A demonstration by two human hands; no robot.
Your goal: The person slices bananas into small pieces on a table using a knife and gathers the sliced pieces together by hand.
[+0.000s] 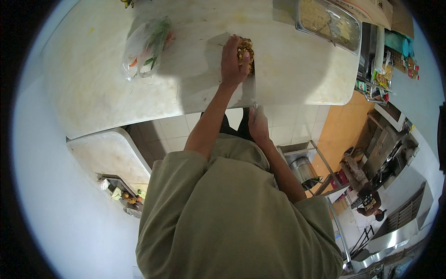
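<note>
My left hand rests on a brown and yellow rough-skinned piece of food, perhaps pineapple, with the thumb over its right part and the fingers along its left side. In my right hand, at the near edge of the pale tabletop, is the handle of a knife. Its blade points away from me and lies along the right side of the food. Part of the food is hidden under my left hand.
A clear plastic bag of vegetables lies to the left. At the back right stand a metal tray of food and a cardboard box. A metal rack stands right of me. Another person is farther off.
</note>
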